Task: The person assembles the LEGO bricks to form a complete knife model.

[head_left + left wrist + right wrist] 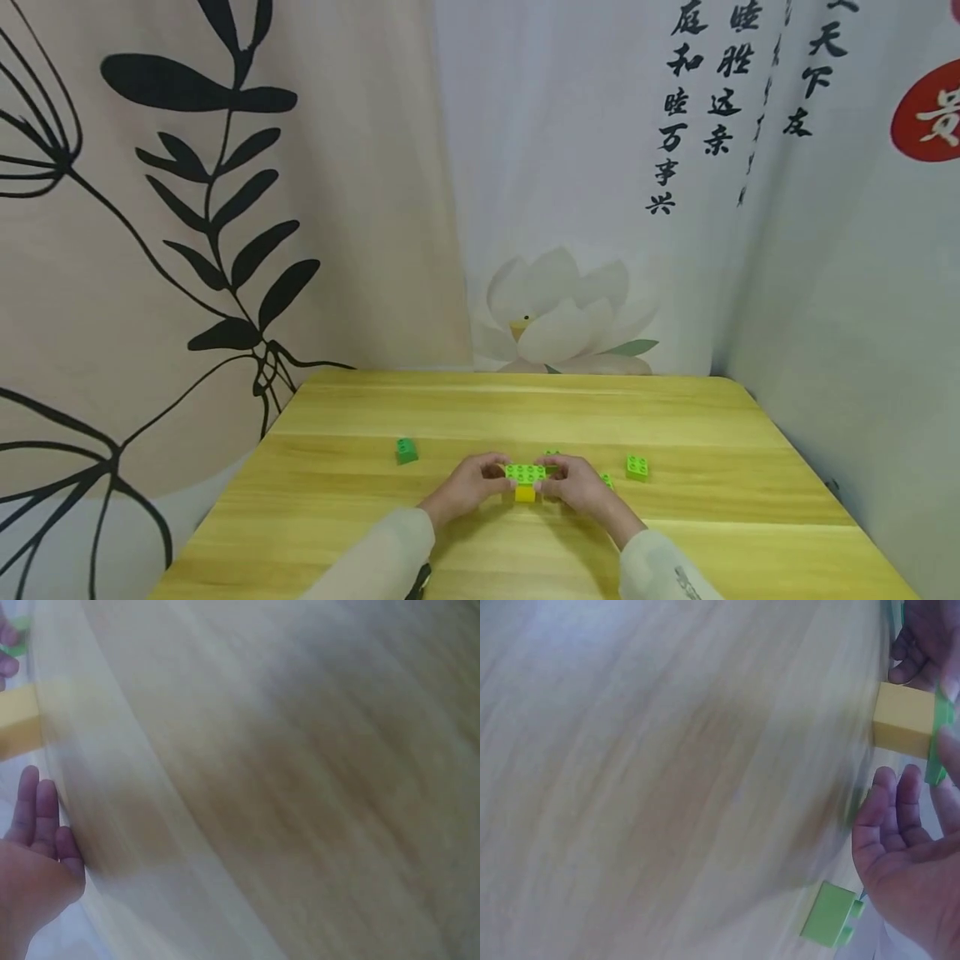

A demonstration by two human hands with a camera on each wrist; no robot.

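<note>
A light green studded brick (526,472) sits across the top of a yellow brick (525,494), in front of me on the table. My left hand (474,485) pinches the green brick's left end between thumb and fingers. At its right end, my right hand (579,486) pinches it the same way. The right wrist view shows the yellow block (904,720) under the thin green piece (940,739), with the lower fingers of both hands extended beside it. In the left wrist view, only part of the yellow brick (19,721) shows at the edge.
On the wooden table (337,533) a darker green brick (406,451) lies to the left. A light green brick (637,468) lies to the right. Two more green bricks, one behind (552,453) and one beside (607,480) my right hand, are partly hidden by it.
</note>
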